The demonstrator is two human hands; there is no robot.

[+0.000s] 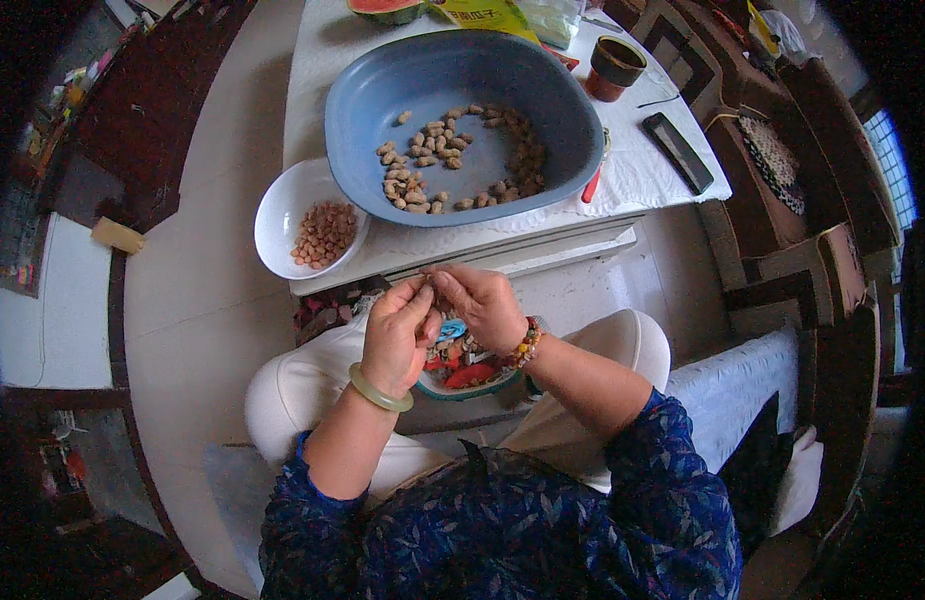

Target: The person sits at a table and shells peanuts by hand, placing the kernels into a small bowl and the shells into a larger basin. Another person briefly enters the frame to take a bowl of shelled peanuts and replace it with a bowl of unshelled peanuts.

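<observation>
My left hand (399, 322) and my right hand (481, 304) meet in front of the table edge, fingertips pinched together. Between them is a small brownish piece that looks like a peanut, mostly hidden by the fingers. Just beyond the hands, a blue-grey plastic basin (462, 211) holds unshelled peanuts (436, 141) scattered over its floor. To its left, a white bowl (271, 232) contains shelled peanut kernels (324, 234). Below my hands, between my knees, stands a waste bin (474, 393) with shells and red and blue scraps in it, partly covered by my hands.
On the white-covered table (642, 184) are a brown cup (615, 71), a dark phone-like object (678, 154), a red-handled tool (591, 186), a yellow packet (489, 16) and a cut watermelon (387, 9). A brown sofa (770, 180) stands at the right.
</observation>
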